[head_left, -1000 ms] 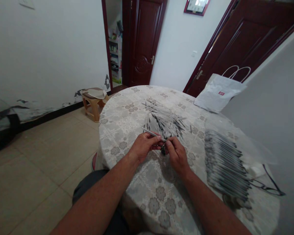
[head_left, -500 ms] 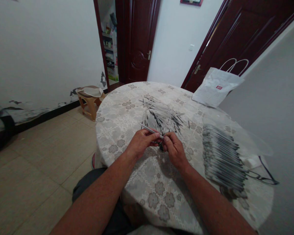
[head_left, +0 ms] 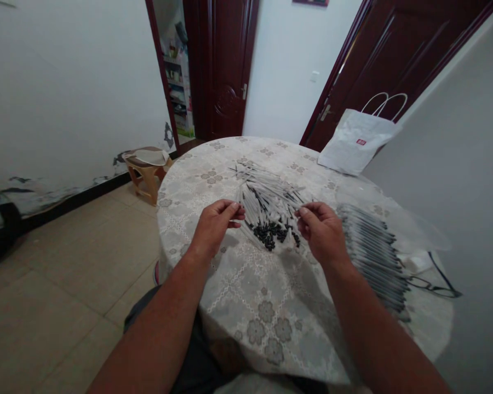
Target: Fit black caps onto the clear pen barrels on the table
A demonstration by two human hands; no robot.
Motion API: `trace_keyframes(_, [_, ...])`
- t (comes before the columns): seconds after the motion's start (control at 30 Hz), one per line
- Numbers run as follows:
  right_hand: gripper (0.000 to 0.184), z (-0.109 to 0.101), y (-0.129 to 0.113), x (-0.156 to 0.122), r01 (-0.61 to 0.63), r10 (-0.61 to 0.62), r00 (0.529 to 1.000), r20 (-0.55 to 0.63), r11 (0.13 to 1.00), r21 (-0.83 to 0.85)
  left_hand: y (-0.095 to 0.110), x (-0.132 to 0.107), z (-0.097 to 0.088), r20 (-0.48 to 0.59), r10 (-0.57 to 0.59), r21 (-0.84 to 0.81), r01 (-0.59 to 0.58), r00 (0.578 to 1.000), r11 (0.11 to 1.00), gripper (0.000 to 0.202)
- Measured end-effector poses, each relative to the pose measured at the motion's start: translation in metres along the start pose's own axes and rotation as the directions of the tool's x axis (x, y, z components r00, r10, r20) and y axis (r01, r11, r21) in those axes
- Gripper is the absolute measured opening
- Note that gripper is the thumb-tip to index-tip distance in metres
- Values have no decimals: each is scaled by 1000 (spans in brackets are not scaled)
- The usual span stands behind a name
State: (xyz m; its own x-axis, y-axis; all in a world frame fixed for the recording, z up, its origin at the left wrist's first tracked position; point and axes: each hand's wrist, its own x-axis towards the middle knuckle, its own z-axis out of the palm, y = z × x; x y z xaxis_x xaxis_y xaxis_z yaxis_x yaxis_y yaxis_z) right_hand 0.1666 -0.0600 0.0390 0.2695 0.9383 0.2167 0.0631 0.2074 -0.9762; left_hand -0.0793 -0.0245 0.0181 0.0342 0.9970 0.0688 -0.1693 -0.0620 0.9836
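My left hand [head_left: 219, 221] hovers at the left side of a loose heap of thin pale pen barrels [head_left: 265, 183], thumb and fingers drawn together. At the right side of the heap is my right hand [head_left: 322, 227], its fingertips pinched; a small dark bit shows there, too blurred to name. Mixed among the barrels are thin dark sticks [head_left: 258, 200]. A cluster of small black pieces [head_left: 270, 234] lies at the heap's near edge, between my hands. Beyond my right forearm is a stack of grey pens [head_left: 372, 257] laid side by side, partly hidden by the arm.
A patterned cloth covers the round table [head_left: 267, 328]. Eyeglasses [head_left: 429, 284] and a clear plastic sheet [head_left: 419, 230] lie at the right. A white paper bag [head_left: 359, 142] stands at the back right, by the wall. A stool [head_left: 145, 175] stands left of the table.
My hands have moved apart, left and right, from where they met over a pale pen. The cluster of black pieces now shows between them. The view has shifted slightly.
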Motion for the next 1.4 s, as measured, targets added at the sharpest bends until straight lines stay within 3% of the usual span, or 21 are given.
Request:
trace_keyframes(0.13, [28, -20, -7, 5, -1, 5, 998, -55, 998, 57, -2, 0, 7, 51, 86, 241, -96, 995, 966, 21])
trace_keyframes(0.3, [28, -38, 12, -1, 18, 0, 986, -170, 995, 102, -10, 3, 28, 243, 208, 511, -308, 947, 803, 14])
trace_keyframes(0.37, [28, -43, 22, -5, 1, 20, 982, -190, 994, 109, -12, 6, 39, 333, 181, 611, -358, 925, 705, 16])
trace_keyframes(0.47, [25, -47, 30, -11, -1, 17, 980, -197, 997, 81, -17, 13, 59, 426, 142, 764, -440, 893, 472, 21])
trace_keyframes(0.57, [21, -47, 30, -15, 35, -30, 979, -201, 999, 20, -23, 22, 80, 468, 130, 831, -485, 874, 273, 24])
trace_keyframes(0.73, [18, -48, 24, -18, 86, -103, 972, -212, 992, -89, -37, 39, 107, 487, 122, 869, -494, 865, 38, 21])
trace_keyframes(0.9, [24, -53, 24, -17, 113, -161, 959, -231, 972, -208, -47, 50, 114, 509, 37, 860, -506, 860, -61, 25])
trace_keyframes(1.03, [25, -56, 26, -14, 111, -165, 954, -249, 969, -219, -47, 49, 111, 484, 50, 874, -485, 874, 10, 24])
trace_keyframes(1.1, [25, -56, 27, -14, 103, -156, 954, -254, 972, -213, -41, 47, 106, 469, 119, 860, -483, 875, 168, 25])
trace_keyframes(1.17, [24, -56, 27, -14, 87, -137, 958, -252, 976, -198, -30, 45, 97, 413, 177, 778, -447, 894, 442, 26])
trace_keyframes(1.27, [23, -52, 27, -18, 69, -102, 968, -229, 986, -151, -13, 39, 81, 195, 58, 422, -137, 979, 896, 25])
trace_keyframes(1.33, [22, -48, 27, -23, 72, -98, 975, -198, 988, -135, -4, 34, 70, 108, -63, 63, 57, 992, 996, 29])
trace_keyframes(1.4, [22, -42, 27, -28, 91, -115, 981, -154, 984, -154, 0, 28, 63, 102, -134, -197, 152, 986, 969, 29])
